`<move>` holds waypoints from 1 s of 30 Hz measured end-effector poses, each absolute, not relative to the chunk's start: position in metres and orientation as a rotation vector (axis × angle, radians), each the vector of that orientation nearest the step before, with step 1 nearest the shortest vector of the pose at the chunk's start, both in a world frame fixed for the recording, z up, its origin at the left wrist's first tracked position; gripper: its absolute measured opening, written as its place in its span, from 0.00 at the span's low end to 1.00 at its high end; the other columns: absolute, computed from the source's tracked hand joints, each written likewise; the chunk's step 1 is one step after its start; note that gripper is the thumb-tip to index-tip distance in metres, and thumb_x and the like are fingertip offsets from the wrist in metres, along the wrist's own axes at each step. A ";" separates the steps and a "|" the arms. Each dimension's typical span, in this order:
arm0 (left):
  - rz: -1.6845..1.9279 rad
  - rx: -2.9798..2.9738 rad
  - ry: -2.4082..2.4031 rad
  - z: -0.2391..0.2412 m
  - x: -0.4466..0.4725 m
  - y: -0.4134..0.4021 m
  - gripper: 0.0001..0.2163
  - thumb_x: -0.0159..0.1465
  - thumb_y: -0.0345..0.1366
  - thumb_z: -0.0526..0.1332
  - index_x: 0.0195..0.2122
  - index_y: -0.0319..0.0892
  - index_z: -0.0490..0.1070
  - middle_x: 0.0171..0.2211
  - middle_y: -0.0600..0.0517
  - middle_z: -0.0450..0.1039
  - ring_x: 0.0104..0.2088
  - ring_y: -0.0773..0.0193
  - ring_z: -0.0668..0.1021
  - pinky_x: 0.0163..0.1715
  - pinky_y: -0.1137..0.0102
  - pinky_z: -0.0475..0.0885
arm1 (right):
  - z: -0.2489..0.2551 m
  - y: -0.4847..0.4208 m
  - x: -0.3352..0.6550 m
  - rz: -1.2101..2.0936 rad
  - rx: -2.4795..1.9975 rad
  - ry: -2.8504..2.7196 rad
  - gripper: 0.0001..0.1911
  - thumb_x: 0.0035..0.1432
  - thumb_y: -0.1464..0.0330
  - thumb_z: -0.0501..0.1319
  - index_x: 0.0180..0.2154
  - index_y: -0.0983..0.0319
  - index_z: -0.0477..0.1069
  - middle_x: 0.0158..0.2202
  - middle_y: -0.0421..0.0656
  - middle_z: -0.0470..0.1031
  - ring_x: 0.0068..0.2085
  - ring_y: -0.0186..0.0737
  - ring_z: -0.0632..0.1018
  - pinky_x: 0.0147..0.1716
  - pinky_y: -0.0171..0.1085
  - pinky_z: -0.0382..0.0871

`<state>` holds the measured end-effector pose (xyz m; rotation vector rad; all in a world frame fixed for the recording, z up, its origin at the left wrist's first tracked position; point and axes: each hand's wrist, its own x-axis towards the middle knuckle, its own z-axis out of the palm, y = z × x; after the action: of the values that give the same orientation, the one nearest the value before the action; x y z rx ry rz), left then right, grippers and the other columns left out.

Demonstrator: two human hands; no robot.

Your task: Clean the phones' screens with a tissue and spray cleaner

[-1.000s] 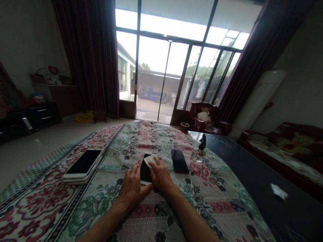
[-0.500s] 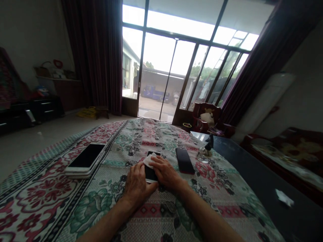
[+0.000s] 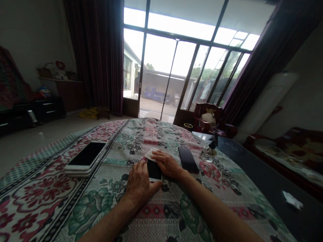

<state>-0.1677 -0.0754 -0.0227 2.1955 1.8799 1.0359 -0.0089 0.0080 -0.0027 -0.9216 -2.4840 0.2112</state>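
A white-framed smartphone (image 3: 154, 172) with a dark screen lies on the patterned tablecloth in front of me. My left hand (image 3: 138, 178) grips its left side and lower edge, the thumb along the bottom. Over the phone's upper end, my right hand (image 3: 168, 164) presses a crumpled white tissue (image 3: 149, 154) under its fingers, hiding that end. To the right lies a dark smartphone (image 3: 188, 160), apart from both hands. On the left sits a stack of white devices, the top one a large white phone (image 3: 86, 155) with a black screen.
The flowered tablecloth (image 3: 106, 198) covers a rounded table. Near its right side stands a small clear object with a dark top (image 3: 211, 149). Another crumpled tissue (image 3: 292, 200) rests on the dark surface (image 3: 267, 191) at right. A wooden chair (image 3: 208, 117) stands beyond.
My right hand has slid the tissue toward the phone's far end, uncovering more of the screen. My left hand still holds the phone. The view has shifted slightly.
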 end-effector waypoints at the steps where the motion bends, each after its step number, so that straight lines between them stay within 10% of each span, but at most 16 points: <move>1: 1.044 2.198 1.870 -0.023 -0.168 -0.075 0.28 0.48 0.48 0.65 0.47 0.36 0.68 0.48 0.40 0.69 0.48 0.45 0.69 0.50 0.55 0.65 | -0.001 -0.001 -0.007 0.230 -0.890 -2.503 0.20 0.63 0.74 0.51 0.53 0.58 0.71 0.59 0.44 0.68 0.62 0.41 0.65 0.62 0.49 0.58; 30: 1.019 2.294 1.791 -0.023 -0.181 -0.065 0.26 0.47 0.52 0.67 0.43 0.40 0.71 0.43 0.43 0.72 0.46 0.47 0.72 0.47 0.55 0.69 | -0.006 0.023 -0.004 0.163 -0.980 -2.435 0.20 0.62 0.74 0.51 0.52 0.57 0.71 0.58 0.43 0.69 0.61 0.42 0.67 0.61 0.49 0.59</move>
<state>-0.1811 -0.0653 -0.0229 2.2944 1.7908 1.0188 -0.0041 0.0231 -0.0055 -0.9802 -2.4352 0.1629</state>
